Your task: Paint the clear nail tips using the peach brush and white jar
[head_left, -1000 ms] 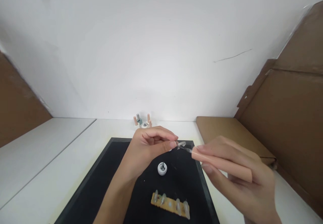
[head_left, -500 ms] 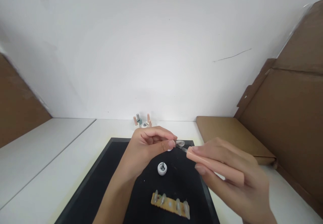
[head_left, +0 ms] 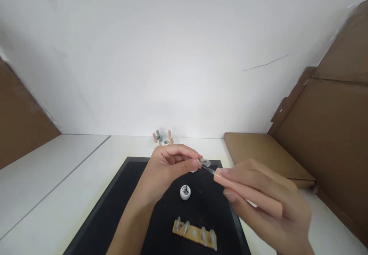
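Between thumb and forefinger, my left hand (head_left: pixel 169 166) pinches a clear false nail (head_left: pixel 205 162) by one end. My right hand (head_left: pixel 270 201) grips the long peach cap of a nail polish brush (head_left: pixel 247 192). Its thin dark bristles point left and lie at the false nail, close to my left fingertips; whether they touch it I cannot tell. Below the hands, a small white jar (head_left: pixel 185 192) with dark stuff inside stands on a black mat (head_left: pixel 138 201). Nearer me lies a yellowish strip (head_left: pixel 194 233) with several clear false nails standing on it.
Several nail polish bottles (head_left: pixel 162 137) with peach and grey caps stand at the back by the white wall (head_left: pixel 184 56). A flat cardboard box (head_left: pixel 255 147) lies at the right, beside an upright cardboard panel (head_left: pixel 330 132). Part of another white round thing (head_left: pixel 194 170) shows behind my left fingers.
My right hand has drawn the brush slightly to the right and down. My left hand keeps its pinch on the false nail, almost unmoved.
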`<move>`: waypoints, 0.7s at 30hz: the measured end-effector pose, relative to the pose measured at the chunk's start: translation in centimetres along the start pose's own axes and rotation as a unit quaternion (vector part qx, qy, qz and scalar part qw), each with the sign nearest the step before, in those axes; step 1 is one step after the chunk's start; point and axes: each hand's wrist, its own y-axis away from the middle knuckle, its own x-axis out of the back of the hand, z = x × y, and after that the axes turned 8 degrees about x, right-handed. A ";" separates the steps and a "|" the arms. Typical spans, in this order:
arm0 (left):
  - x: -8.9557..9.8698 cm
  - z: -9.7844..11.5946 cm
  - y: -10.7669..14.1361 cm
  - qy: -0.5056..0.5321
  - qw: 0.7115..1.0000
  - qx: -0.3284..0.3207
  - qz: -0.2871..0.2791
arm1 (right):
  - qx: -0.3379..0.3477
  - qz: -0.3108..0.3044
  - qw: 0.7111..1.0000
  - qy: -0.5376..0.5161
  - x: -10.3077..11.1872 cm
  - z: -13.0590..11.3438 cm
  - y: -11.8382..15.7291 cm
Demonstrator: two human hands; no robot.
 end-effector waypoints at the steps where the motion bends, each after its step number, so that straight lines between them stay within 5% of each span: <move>1: -0.1 0.1 0.0 -0.001 1.000 -0.001 0.002 | -0.003 -0.002 1.000 0.003 0.0 0.0 -0.1; 13: 0.0 -0.3 0.3 0.006 1.000 0.001 0.018 | 0.026 0.007 0.996 0.084 0.1 0.2 0.2; 21: 0.4 -0.4 0.2 0.021 1.000 0.015 0.014 | -0.003 0.014 1.000 0.020 0.0 0.2 0.7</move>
